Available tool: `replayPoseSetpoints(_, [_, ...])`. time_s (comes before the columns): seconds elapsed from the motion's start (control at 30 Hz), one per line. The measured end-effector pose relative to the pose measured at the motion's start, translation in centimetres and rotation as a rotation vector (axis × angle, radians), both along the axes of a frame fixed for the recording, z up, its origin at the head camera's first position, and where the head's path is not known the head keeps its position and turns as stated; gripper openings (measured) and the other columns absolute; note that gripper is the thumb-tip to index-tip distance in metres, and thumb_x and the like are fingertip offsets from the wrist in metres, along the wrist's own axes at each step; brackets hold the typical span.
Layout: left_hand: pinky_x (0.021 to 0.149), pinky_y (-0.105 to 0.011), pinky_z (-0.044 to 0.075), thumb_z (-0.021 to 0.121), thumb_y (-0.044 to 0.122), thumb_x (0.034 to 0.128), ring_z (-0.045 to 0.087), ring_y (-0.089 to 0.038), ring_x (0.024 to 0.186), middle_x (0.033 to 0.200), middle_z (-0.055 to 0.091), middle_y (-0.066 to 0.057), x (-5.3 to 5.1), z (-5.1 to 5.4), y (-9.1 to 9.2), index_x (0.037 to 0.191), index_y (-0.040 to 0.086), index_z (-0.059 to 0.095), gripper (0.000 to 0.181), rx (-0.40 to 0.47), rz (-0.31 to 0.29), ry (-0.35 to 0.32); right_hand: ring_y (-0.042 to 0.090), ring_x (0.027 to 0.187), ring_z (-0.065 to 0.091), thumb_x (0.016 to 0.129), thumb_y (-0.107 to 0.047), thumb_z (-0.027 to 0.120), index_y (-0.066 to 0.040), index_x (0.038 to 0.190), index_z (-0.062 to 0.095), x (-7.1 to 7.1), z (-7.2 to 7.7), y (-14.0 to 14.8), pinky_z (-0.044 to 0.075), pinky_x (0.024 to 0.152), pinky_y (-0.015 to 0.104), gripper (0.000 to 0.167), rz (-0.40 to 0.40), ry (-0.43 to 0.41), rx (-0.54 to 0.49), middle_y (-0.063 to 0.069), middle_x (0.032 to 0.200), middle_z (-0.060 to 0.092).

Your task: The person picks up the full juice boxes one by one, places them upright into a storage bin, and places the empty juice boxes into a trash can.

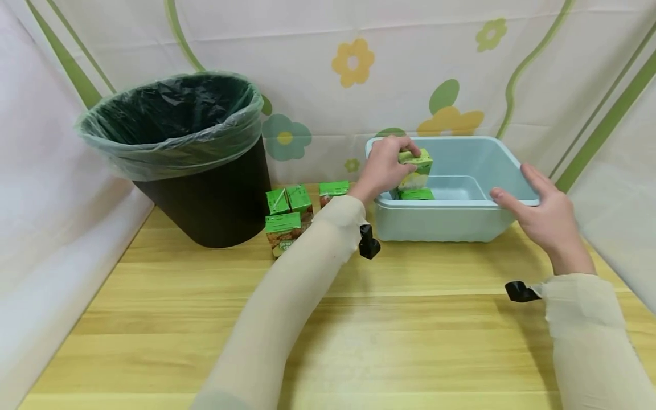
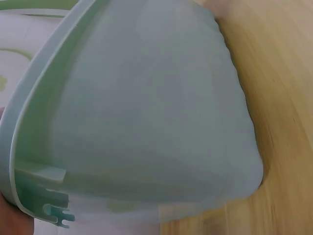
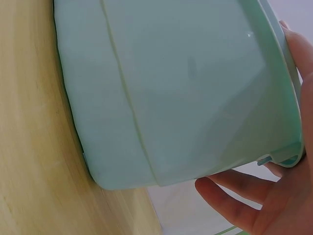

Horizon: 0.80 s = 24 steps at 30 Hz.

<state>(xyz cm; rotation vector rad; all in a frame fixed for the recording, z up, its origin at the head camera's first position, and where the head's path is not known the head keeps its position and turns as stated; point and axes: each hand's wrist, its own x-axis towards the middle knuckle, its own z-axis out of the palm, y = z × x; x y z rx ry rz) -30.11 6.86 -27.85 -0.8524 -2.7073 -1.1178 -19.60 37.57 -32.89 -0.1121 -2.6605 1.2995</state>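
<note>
Over the left end of a light blue plastic tub (image 1: 435,222), my left hand (image 1: 384,165) holds a small green-and-yellow drink carton (image 1: 422,165) between thumb and fingers. Below it, inside the tub, shows the green top of another carton (image 1: 416,194). My right hand (image 1: 550,213) grips the tub's right end, its thumb at the near rim and fingers along the side. In the right wrist view, fingers (image 3: 230,198) reach around the tub's corner. The tub's wall (image 2: 146,107) fills most of the left wrist view, and the carton is hidden there.
Left of the tub, several green-topped cartons (image 1: 283,223) stand grouped on the wooden table (image 1: 410,341); one more carton (image 1: 334,188) is partly behind my left arm. A black bin (image 1: 215,199) with a green liner stands at the back left, before a flowered curtain (image 1: 307,68).
</note>
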Motion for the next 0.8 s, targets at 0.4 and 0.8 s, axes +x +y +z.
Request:
replayPoseSetpoints(0.4, [0.109,-0.03,0.05,0.073,0.014,0.1006,0.06,-0.015,0.129,0.135,0.069,0.001,-0.01,0.59,0.74,0.12,0.018,0.073,0.02,-0.283,-0.1,-0.071,0.025,0.168,-0.004,0.101,-0.052,0.066,-0.029,0.171,0.012,0.23,0.11,0.23,0.001,0.134,0.058,0.092,0.002,0.002,0.013,-0.015,0.179,0.004])
replayPoseSetpoints(0.8, [0.104,-0.027,0.054,0.062,0.013,0.1068,0.064,-0.015,0.128,0.137,0.071,-0.004,0.61,0.77,0.42,0.134,0.015,0.07,0.029,-0.285,-0.066,-0.04,0.026,0.168,-0.005,0.101,-0.053,0.066,-0.03,0.171,0.011,0.25,0.21,0.02,0.0,0.134,0.058,0.092,0.003,-0.003,0.011,-0.016,0.178,0.003])
